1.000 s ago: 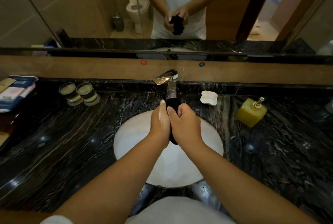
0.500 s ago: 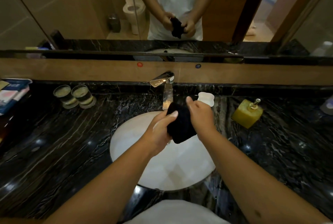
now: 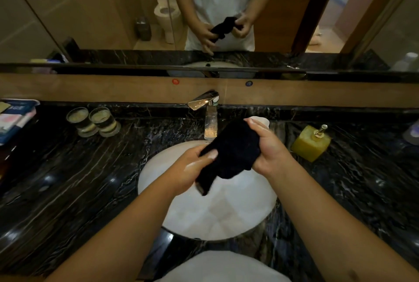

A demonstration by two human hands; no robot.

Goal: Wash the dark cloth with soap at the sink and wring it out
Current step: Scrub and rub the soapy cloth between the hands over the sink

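One dark cloth point(image 3: 235, 152), bunched, held over the one white sink point(image 3: 249, 209). Left hand point(image 3: 192, 168): grip curled round the cloth's lower end. Right hand point(image 3: 269, 148): grip closed on its upper end. Beyond the grips: one faucet point(image 3: 209, 114). Left of them: two glasses point(image 3: 94, 121) on the tabletop point(image 3: 68, 179). Right: one yellow soap dispenser point(image 3: 311, 142).

cloth point(image 3: 233, 152): black, plain | basin point(image 3: 217, 211): white | counter point(image 3: 79, 179): black marble, white veining | tap point(image 3: 205, 102): shiny chrome | soap bottle point(image 3: 309, 144): yellow, gold pump | soap dish point(image 3: 260, 120): white | backsplash point(image 3: 90, 89): tan, with red dot point(image 3: 175, 81) and blue dot point(image 3: 249, 83) | shirt point(image 3: 223, 268): white
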